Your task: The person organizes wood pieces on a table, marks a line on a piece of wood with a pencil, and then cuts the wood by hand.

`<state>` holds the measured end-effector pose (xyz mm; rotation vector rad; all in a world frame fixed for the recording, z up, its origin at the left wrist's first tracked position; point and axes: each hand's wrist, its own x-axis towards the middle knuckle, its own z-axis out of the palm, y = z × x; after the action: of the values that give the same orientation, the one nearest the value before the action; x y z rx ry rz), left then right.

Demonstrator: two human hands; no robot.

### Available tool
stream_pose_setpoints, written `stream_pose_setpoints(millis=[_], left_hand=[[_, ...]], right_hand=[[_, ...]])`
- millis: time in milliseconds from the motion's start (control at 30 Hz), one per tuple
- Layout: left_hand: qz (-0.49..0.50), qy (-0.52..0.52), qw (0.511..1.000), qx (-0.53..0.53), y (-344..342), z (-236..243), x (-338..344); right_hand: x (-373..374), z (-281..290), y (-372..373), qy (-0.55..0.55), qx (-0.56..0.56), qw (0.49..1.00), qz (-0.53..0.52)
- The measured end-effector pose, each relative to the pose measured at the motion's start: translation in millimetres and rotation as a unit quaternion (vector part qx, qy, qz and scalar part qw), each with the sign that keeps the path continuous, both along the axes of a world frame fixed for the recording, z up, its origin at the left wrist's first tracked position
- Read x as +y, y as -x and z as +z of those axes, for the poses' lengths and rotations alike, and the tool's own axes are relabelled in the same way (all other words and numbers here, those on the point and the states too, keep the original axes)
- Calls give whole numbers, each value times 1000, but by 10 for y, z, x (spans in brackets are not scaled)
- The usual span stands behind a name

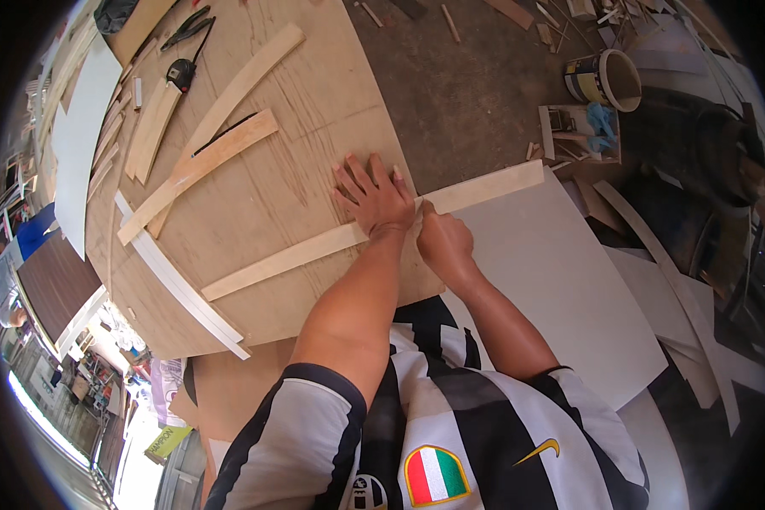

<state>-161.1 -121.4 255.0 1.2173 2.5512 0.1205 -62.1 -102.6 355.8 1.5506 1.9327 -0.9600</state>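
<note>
A long pale wooden strip [285, 263] lies across the plywood tabletop [306, 170] and reaches past its right edge. My left hand [376, 200] rests on the strip near that edge, palm down, its fingers spread out over the plywood. Right beside it, my right hand [444, 242] is closed in a fist against the near side of the strip. What the fist holds, if anything, is hidden. Beyond the tabletop's edge, the strip's far end passes along the top of a light grey panel [561, 293].
Two crossed wooden strips, one a wider board [200, 176], lie left with a thin dark stick [223, 136]. Farther back are a tape measure [179, 76] and pliers [184, 30]. White strips [178, 280] sit near the left edge. A bucket [618, 81] and wooden box [555, 134] stand right.
</note>
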Motion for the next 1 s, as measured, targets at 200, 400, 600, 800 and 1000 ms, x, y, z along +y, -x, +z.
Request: stream_pose_setpoints(millis=[200,400,600,800,1000], left_hand=[[6,8,1000,-3,1,10,-31],[14,15,1000,-20,34,24,-4],[4,5,1000,-11,17,2,-10],[5,2,1000,8,4,18,17],[8,3,1000,4,-14,5,-28]], right_hand=[[22,103,9,14,9,1000,2],[-53,238,-55,6,-3,1000,21],[-95,29,-126,-13,2,999,37],[-80,-59,-116,-21,15,999,32],[-68,-42,-109,-7,5,999,34]])
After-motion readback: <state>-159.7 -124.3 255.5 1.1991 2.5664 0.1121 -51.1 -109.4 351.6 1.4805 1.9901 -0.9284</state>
